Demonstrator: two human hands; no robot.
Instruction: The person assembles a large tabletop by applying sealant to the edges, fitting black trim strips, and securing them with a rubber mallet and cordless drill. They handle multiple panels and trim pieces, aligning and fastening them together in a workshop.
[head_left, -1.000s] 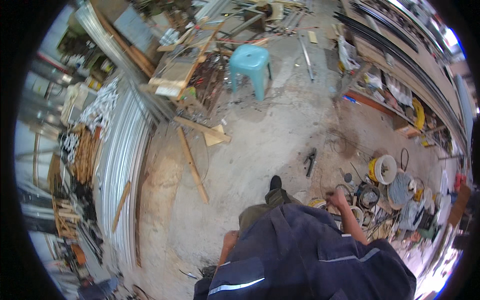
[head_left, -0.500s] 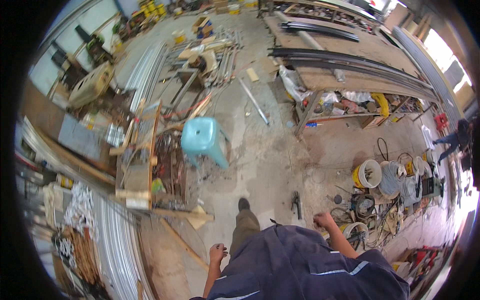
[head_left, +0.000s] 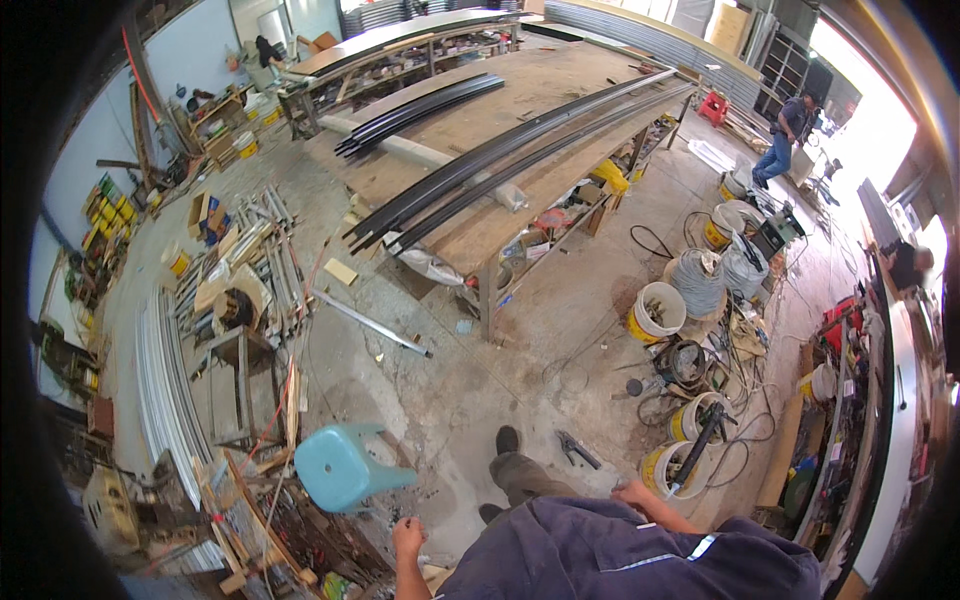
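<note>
**Pliers on the floor, both hands empty as the view swings round**

The pliers (head_left: 577, 449) lie on the bare concrete just ahead of the person's right hand (head_left: 632, 492), a little to its left and apart from it, not touched. That hand hangs at the person's side with the fingers loosely curled; nothing shows in them. Just beyond its fingertips, on the far side from the pliers, stands a yellow bucket (head_left: 672, 468) with a dark tool handle sticking out of it, near but not in contact.

The left hand (head_left: 407, 537) is loosely closed too, and it holds nothing that can be seen. Just up and to the left of its fingers sits a light blue plastic stool (head_left: 345, 468), near but apart.

Over the last second the whole view has turned: the stool, which stood far off at the top of the picture, is now close beside the left hand, and the long workbench (head_left: 520, 190) with its dark metal strips has come into sight ahead. The left hand, out of view a second ago, now shows. The right hand keeps much the same place by the buckets. My reading is that the person is walking and turning, with no grasp begun on anything.
</note>
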